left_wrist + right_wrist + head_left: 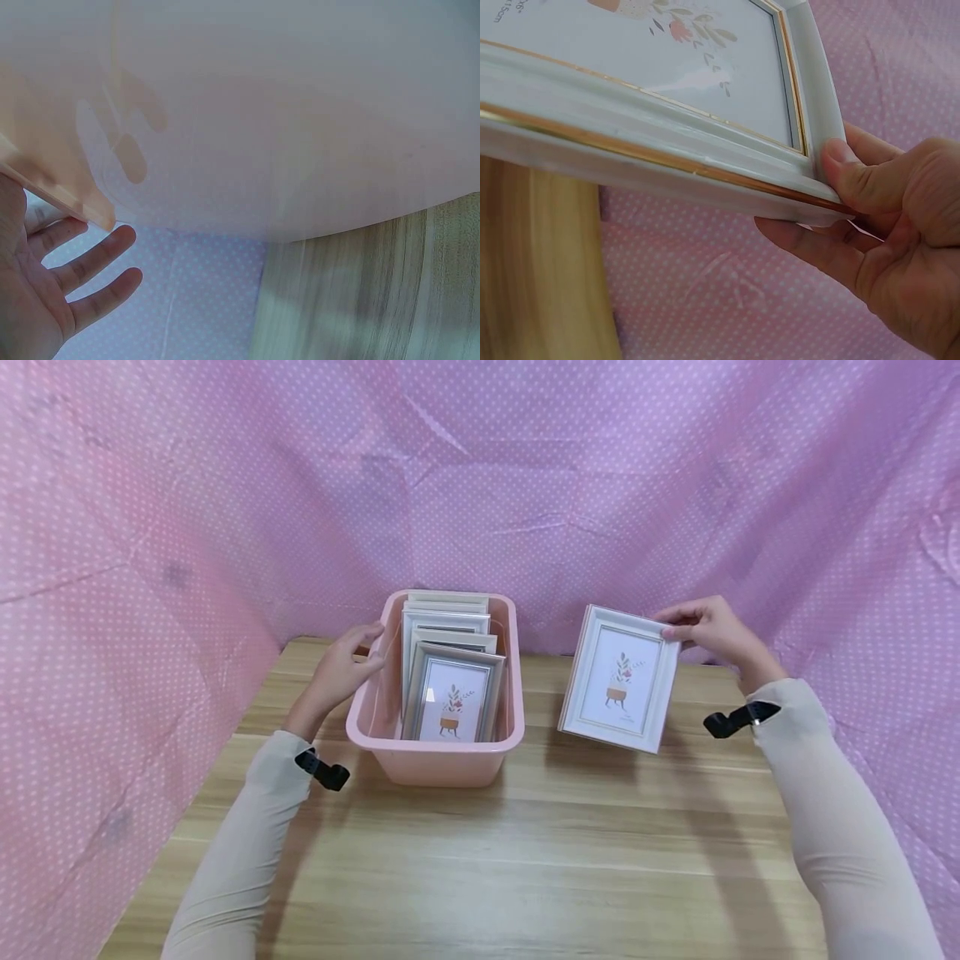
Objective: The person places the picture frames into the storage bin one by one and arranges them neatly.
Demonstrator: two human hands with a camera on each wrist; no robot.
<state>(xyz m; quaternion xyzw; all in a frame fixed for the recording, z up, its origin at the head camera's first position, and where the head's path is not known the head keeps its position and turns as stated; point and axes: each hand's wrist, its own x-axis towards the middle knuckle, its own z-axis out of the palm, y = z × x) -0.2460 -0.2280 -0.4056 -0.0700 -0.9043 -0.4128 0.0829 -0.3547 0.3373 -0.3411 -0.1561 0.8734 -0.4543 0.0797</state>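
Note:
My right hand pinches the upper right corner of a white picture frame, its thumb on the front. In the right wrist view the thumb presses the white border with gold trim. The frame shows a potted-plant print and is tilted; another edge shows along its left side. My left hand is at the left rim of a pink plastic tub, fingers loosely extended and spread in the left wrist view. Inside the tub several picture frames lean in a row, a silver-grey one frontmost.
The tub stands on a wood-grain table. A pink polka-dot cloth hangs behind the table and along both sides. Shadows of the arms and the white frame fall on the tabletop.

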